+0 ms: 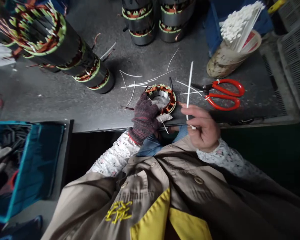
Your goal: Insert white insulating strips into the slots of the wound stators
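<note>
A motor stator (pixel 172 106) with copper windings and a pale green rim lies near the front edge of the grey table. My left hand (pixel 145 115), in a dark knitted glove, grips its left and front side; white wrapping covers the thumb. Some of the ring is hidden under the glove. Just right of the stator, my bare right hand (pixel 202 128) pinches a white cable tie (pixel 189 85), which stands nearly upright with its head low by the palm. Close to this hand lie scissors (pixel 226 95) with red handles, blades pointing left.
Cut white tie strips (pixel 146 83) lie scattered behind the stator. Stator stacks stand at the left (pixel 72 60) and back (pixel 141 23). A tilted cup (pixel 221 61) at the right holds many white ties. A teal crate (pixel 27 160) sits at the lower left.
</note>
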Motion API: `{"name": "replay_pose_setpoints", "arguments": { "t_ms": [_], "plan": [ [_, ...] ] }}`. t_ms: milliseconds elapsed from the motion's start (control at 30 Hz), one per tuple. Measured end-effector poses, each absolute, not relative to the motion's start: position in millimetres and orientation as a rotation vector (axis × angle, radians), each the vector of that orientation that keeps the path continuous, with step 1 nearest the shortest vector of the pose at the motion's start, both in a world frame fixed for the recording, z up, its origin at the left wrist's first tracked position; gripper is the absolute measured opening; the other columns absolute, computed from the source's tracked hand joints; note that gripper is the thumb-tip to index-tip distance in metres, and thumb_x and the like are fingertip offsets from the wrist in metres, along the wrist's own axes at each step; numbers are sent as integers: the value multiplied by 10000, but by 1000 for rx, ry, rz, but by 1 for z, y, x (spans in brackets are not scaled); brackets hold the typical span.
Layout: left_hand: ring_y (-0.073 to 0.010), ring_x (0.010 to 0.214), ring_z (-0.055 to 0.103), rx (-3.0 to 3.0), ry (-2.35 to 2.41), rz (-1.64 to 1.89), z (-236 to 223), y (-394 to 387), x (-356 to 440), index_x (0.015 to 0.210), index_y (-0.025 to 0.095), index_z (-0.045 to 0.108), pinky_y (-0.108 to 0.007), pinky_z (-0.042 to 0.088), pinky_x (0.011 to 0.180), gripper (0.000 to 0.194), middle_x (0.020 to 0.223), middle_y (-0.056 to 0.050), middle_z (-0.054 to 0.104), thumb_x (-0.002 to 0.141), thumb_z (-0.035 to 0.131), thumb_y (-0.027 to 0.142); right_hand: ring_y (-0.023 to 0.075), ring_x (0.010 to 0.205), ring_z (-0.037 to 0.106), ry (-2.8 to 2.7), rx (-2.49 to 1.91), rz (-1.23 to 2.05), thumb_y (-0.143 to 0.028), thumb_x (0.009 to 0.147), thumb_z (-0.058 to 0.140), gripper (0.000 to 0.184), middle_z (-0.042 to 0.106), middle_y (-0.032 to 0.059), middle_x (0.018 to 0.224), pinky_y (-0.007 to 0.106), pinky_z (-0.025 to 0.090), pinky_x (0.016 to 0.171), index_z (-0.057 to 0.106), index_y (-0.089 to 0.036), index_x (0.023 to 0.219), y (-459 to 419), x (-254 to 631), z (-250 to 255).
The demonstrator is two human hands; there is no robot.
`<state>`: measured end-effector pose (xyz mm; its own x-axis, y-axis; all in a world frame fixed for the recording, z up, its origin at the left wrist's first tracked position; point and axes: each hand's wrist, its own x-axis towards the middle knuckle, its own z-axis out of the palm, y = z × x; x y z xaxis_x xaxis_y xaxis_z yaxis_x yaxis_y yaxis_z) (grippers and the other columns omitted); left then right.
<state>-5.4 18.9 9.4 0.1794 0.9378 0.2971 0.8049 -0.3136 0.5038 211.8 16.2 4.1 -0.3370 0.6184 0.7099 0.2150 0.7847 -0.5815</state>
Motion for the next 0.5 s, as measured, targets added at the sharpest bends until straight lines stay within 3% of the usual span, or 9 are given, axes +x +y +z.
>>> {"name": "replay_pose_setpoints", "arguments": {
  "t_ms": [133, 300, 400, 500],
  "plan": [
    [-231, 1131, 723, 2340, 1748, 935, 4, 19, 3, 1009, 247, 715, -499, 468, 1183, 289, 1090, -32, 794, 986, 612, 516, 307, 1079, 730, -1864, -786, 572, -467, 1012, 378, 311, 774, 94, 1054, 572, 597, 933, 556, -279, 839, 14, 212, -8],
    [-224, 1131, 713, 2498, 1677, 865, 2, 22, 2, 1081, 268, 679, -548, 414, 1246, 287, 1172, -18, 776, 1014, 559, 519, 233, 733, 703, -1877, -773, 620, -357, 994, 444, 280, 725, 54, 757, 413, 589, 700, 638, -256, 819, 12, 224, -14],
    [-250, 1193, 693, 2521, 1614, 951, -1, 24, -7, 1216, 230, 619, -539, 472, 1201, 417, 1214, -62, 753, 987, 589, 578, 205, 674, 679, -1963, -809, 710, -320, 996, 444, 306, 704, 40, 707, 367, 561, 655, 639, -244, 772, 11, 231, -11],
    [-283, 1283, 657, 2575, 1596, 1049, -6, 24, -11, 1422, 177, 493, -488, 517, 1157, 573, 1284, -111, 718, 990, 616, 533, 161, 618, 641, -1958, -821, 794, -308, 1009, 462, 320, 691, 19, 686, 310, 513, 604, 627, -232, 746, 15, 229, -10]
  ]
}}
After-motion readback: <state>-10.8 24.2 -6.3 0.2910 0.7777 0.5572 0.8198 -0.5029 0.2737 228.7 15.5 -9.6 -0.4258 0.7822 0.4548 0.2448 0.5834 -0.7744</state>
